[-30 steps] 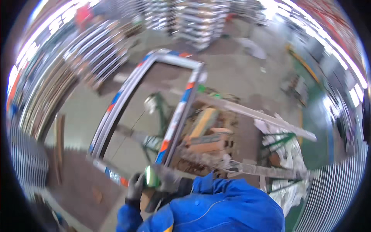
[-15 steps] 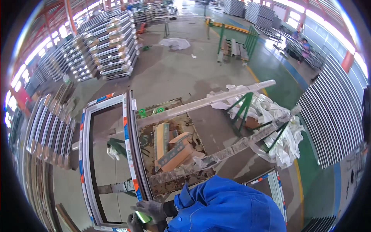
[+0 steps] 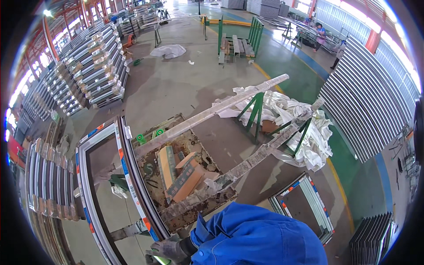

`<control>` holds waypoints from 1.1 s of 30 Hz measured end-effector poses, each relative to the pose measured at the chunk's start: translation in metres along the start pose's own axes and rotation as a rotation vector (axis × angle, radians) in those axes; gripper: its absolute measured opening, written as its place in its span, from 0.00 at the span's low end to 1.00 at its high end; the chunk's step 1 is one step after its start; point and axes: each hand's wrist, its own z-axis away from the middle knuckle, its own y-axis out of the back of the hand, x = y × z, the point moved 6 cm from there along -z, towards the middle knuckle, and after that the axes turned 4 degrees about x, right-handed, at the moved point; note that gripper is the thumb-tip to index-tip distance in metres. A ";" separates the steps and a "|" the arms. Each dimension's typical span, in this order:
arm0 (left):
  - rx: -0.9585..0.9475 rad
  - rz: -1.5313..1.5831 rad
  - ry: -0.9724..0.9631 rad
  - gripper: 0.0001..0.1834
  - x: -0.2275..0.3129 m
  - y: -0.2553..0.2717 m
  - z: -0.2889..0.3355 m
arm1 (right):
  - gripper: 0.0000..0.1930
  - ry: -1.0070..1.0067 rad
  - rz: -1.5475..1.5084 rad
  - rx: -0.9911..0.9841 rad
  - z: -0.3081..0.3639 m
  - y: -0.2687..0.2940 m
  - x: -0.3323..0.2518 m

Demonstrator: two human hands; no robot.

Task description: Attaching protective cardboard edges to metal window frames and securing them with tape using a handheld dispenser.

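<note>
My right hand [image 3: 170,251], in a grey work glove, is at the lower edge beside the near right corner of a large white-and-grey window frame [image 3: 125,161]. Its fingers are curled around a shiny green piece [image 3: 163,260], possibly a roll of tape, mostly cut off by the picture edge. Only a dark sliver of my left hand [image 3: 150,257] shows, close against the right one; its fingers are hidden. Printed protective film in orange, blue and white covers the frame's sides. The frame rests on a film-wrapped bar [image 3: 194,205] and a second long bar [image 3: 212,115].
Under the bars, a rusty board [image 3: 194,143] holds cardboard pieces [image 3: 182,174] and green rolls [image 3: 141,138]. Green trestle legs [image 3: 255,112] stand by crumpled white sheeting [image 3: 316,150]. More frames [image 3: 324,212] lie right; stacked profiles [image 3: 95,66] rise left. Distant people [image 3: 319,35] are at back right.
My view has swung, so the scene sits lower left and more of the right-hand frames shows. Both hands are lower in the picture, still together around the green piece.
</note>
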 end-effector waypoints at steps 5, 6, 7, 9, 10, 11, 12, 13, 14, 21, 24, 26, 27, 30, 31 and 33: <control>0.027 -0.192 0.022 0.27 0.010 -0.001 0.006 | 0.35 0.017 0.038 0.106 -0.001 0.006 -0.007; 0.015 -0.195 0.023 0.27 0.025 -0.010 0.011 | 0.36 0.004 0.033 0.120 -0.002 0.009 -0.007; -0.004 -0.113 0.054 0.25 0.049 -0.022 0.018 | 0.36 -0.008 0.041 0.127 -0.003 0.013 -0.002; -0.028 -0.037 0.089 0.23 0.075 -0.037 0.027 | 0.37 0.039 -0.031 0.022 -0.007 0.014 0.001; 0.003 0.030 0.115 0.22 0.080 -0.041 0.028 | 0.37 0.031 -0.027 0.027 -0.006 0.013 0.003; 0.035 0.098 0.140 0.20 0.084 -0.043 0.029 | 0.38 0.026 -0.023 -0.004 -0.007 0.011 0.005; 0.034 0.096 0.143 0.20 0.088 -0.046 0.032 | 0.39 0.025 -0.025 -0.037 -0.007 0.007 0.006; 0.048 0.112 0.156 0.22 0.092 -0.047 0.035 | 0.39 0.026 -0.028 -0.038 -0.007 0.003 0.007; 0.073 0.126 0.171 0.24 0.093 -0.043 0.041 | 0.40 -0.005 -0.002 -0.046 -0.007 -0.006 0.005; 0.071 0.386 -0.007 0.08 0.055 -0.053 0.021 | 0.48 -0.222 -0.020 -0.238 -0.008 -0.009 0.016; 0.173 -0.032 -0.074 0.04 0.063 -0.047 0.030 | 0.51 -0.252 0.072 -0.292 0.001 0.001 0.010; 0.262 -0.011 -0.032 0.05 0.060 -0.045 0.040 | 0.51 -0.238 0.079 -0.310 0.000 0.017 0.002; 0.302 -0.107 -0.064 0.05 0.060 -0.041 0.046 | 0.51 -0.249 0.087 -0.349 -0.001 0.022 -0.003; 0.279 -0.132 -0.137 0.07 0.077 -0.048 0.044 | 0.46 -0.156 0.018 -0.159 0.006 0.031 0.006; 0.240 -0.072 -0.092 0.08 0.089 -0.055 0.041 | 0.45 -0.252 0.075 -0.250 0.002 0.044 0.005; 0.305 -0.127 -0.154 0.07 0.106 -0.060 0.032 | 0.46 -0.337 0.068 -0.248 0.017 0.051 0.019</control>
